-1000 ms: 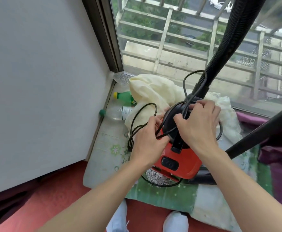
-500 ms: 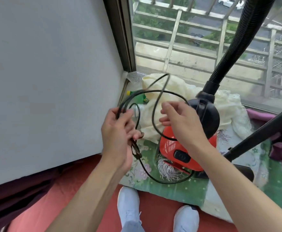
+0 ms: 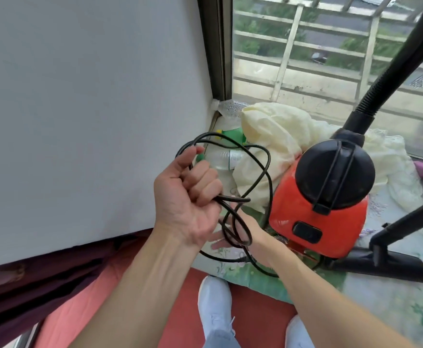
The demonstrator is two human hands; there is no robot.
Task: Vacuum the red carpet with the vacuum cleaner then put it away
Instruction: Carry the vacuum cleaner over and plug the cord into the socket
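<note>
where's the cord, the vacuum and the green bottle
cord (image 3: 235, 198): head view, bunched strands mid-coil
vacuum (image 3: 343, 222): head view, red body
green bottle (image 3: 233, 135): head view, green side

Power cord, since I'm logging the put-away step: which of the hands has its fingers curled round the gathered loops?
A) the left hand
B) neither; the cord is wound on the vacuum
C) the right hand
A: the left hand curls its fingers round the black power cord loops, held up beside the red vacuum cleaner; the right hand sits lower under the hanging loops, its fingers fairly straight.
</note>
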